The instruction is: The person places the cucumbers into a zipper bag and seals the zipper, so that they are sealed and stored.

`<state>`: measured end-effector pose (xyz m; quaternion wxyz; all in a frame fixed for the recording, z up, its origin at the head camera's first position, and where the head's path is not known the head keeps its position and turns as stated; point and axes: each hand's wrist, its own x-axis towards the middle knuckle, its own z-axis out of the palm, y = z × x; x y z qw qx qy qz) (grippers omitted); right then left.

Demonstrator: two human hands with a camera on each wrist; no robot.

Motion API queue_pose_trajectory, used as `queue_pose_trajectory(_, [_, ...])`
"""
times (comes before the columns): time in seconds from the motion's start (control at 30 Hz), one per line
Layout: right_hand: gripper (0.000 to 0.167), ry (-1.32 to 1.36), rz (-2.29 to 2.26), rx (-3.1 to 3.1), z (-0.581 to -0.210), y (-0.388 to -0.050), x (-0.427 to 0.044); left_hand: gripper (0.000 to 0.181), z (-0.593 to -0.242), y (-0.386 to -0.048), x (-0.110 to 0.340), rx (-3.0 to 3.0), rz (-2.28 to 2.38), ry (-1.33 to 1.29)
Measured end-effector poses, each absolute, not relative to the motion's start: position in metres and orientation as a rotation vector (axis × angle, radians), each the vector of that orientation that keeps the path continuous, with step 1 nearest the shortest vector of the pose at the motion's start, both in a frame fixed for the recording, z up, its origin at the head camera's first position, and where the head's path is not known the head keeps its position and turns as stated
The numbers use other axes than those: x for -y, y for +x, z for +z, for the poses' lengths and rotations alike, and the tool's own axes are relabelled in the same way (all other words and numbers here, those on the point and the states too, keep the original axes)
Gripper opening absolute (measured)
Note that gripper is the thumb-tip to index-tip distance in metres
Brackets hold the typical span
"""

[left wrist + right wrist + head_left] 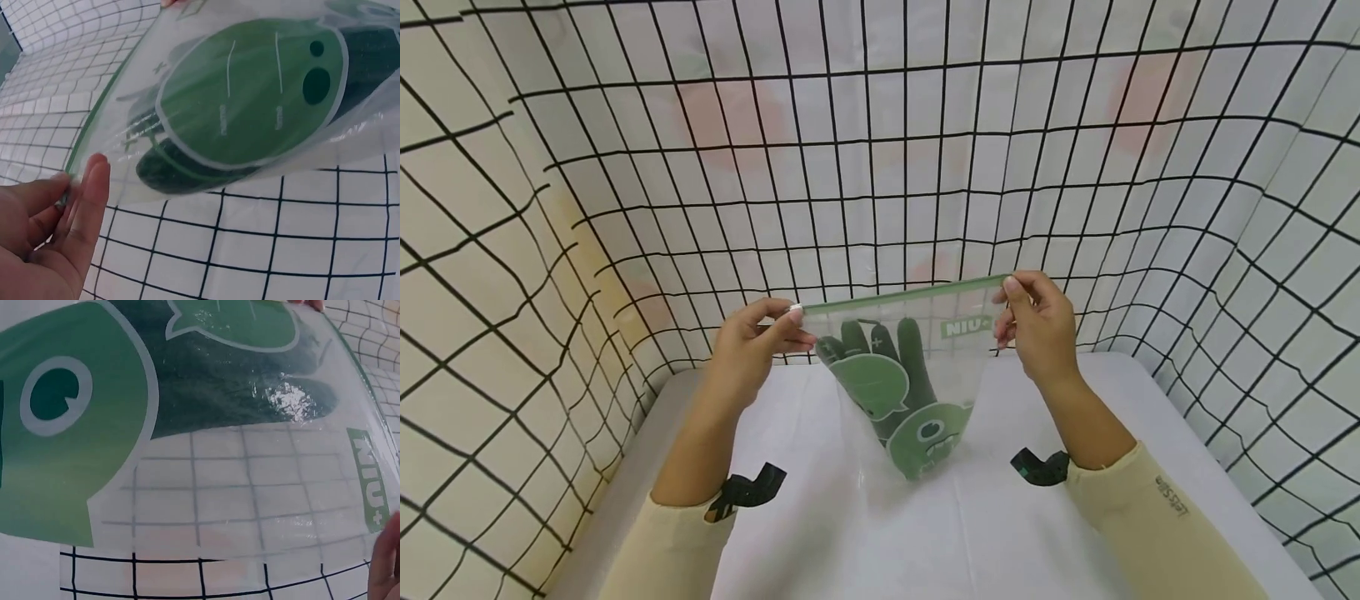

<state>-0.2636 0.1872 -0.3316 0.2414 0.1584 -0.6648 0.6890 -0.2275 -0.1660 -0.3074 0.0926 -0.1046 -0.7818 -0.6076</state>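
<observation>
A clear plastic zip bag [958, 367] with a green zip strip [902, 295] hangs upright between both hands, above the white surface. Printed cartoon shapes cover part of its front. Inside lies a dark green glove [917, 354], its fingers toward the zip. My left hand [745, 350] pinches the left end of the strip, at a white slider [796, 309]. In the left wrist view, thumb and fingers of that hand [53, 231] meet at the bag's corner. My right hand [1043, 329] pinches the top right corner, beside the NIU label [966, 326]. The right wrist view shows only its edge.
A white-covered table [880, 542] lies below the bag. Black-lined grid netting [906, 179] stands behind and on both sides, with pale cloth beyond it. Dark straps [748, 487] sit at both wrists, by the beige sleeves [1157, 517].
</observation>
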Motion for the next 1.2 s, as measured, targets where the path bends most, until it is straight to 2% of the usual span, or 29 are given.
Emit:
queue_pose_trajectory(0.23, [0.034,0.479,1.782,2.036,-0.336,-0.293,-0.189,0.035,-0.310,-0.256,0.159,2.230,-1.746,-0.283])
queue_pose_trajectory(0.5, [0.029,0.548,1.848,1.983,-0.353,-0.300,-0.192,0.033,-0.329,-0.274,0.156,2.184,-1.756,-0.352])
queue_pose_trajectory(0.67, [0.028,0.507,1.794,2.073,-0.374,-0.283,-0.197,0.031,-0.347,-0.267,0.162,2.317,-1.734,-0.328])
queue_pose_trajectory(0.8, [0.030,0.533,1.753,2.133,-0.384,-0.259,-0.200,0.031,-0.355,-0.247,0.171,2.423,-1.686,-0.351])
queue_pose_trajectory(1.03, [0.019,0.622,1.625,2.274,-0.408,-0.212,-0.212,0.016,-0.373,-0.215,0.182,2.570,-1.601,-0.637])
queue_pose_trajectory(1.2, [0.015,0.683,1.575,2.358,-0.433,-0.193,-0.212,0.013,-0.391,-0.207,0.190,2.611,-1.626,-0.658])
